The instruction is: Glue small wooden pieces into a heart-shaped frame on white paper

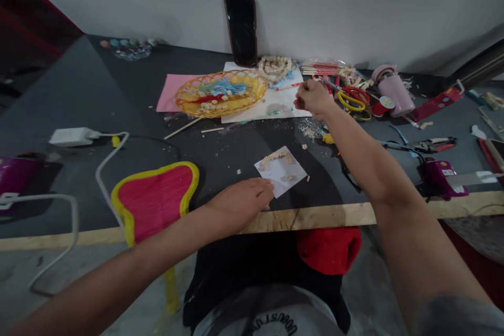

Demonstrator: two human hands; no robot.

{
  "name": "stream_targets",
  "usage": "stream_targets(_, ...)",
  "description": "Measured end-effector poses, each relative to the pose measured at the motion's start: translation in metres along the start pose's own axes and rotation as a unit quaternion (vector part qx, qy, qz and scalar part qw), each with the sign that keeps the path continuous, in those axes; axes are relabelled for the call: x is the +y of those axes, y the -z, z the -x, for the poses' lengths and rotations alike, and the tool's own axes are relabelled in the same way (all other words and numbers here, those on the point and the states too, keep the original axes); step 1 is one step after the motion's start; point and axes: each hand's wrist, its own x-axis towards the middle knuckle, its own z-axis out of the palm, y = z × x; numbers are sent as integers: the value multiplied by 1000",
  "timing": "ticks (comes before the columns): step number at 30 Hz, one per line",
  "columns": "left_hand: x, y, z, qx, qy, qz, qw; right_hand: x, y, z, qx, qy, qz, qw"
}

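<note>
At the near-left edge of the white square (275,178), the left hand's (242,202) fingers rested, grip unclear; beyond it, the right hand's (317,98) were curled narrow, contents hidden. Pale pieces (279,156) formed a partial curve on the square, a few lying apart. Farther off, a yellow basket (260,86) and scissors (352,108) crowded its far side.

A phone (241,29) leans against the wall (157,0) at the desk's (79,94) back edge (screen dark); a pink-and-yellow fan (157,202) overhangs the front edge.
</note>
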Motion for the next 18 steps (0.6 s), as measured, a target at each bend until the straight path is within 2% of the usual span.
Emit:
stream_targets(3,-7,1,9,-9,-14,23,1000,-5,9,-11,66,20,-50,996)
stream_targets(6,-14,4,15,3,-36,45,998,-9,19,-16,115,74,-54,989)
stream_targets(8,-18,6,18,14,-53,65,996,-10,23,-8,86,130,2,988)
stream_targets(10,-22,9,19,12,-67,83,994,-7,23,10,-27,191,117,974)
stream_targets(11,-23,10,19,7,-70,90,993,-5,21,21,-107,218,187,952)
stream_targets(12,-25,11,18,2,-70,95,993,-2,17,32,-187,249,256,915)
stream_targets(14,-27,11,17,-4,-69,104,992,5,5,53,-314,303,357,826)
stream_targets(16,-27,10,16,-5,-70,114,991,11,-9,67,-381,335,408,760)
stream_targets(18,-27,9,16,0,-71,121,990,15,-22,72,-399,342,441,727)
